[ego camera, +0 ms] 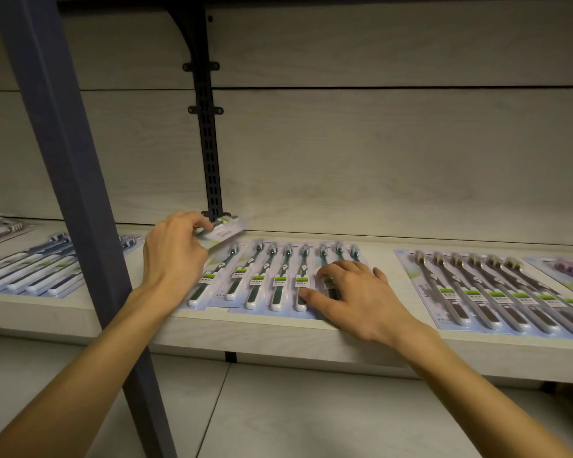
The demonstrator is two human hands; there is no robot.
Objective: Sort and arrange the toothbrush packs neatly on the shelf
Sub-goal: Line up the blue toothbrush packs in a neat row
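Where the grey post (80, 193) crosses the shelf (278, 338), blue toothbrush packs (30, 269) lie flat at the far left. Just right of the post, the left hand (174, 256) pinches a small pack (224, 234), lifted and tilted above the green-handled packs (265, 279). On these the right hand (354, 295) rests, fingers spread and loosely bent, grasping nothing. Farther right lie brown packs (497, 292), then purple ones (569, 266).

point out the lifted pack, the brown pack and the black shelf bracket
lifted pack (224, 233), head view, on the card just beyond the left hand's fingers
brown pack (497, 292), head view, on the middle of its brush handles
shelf bracket (209, 140), head view, on its slotted upright
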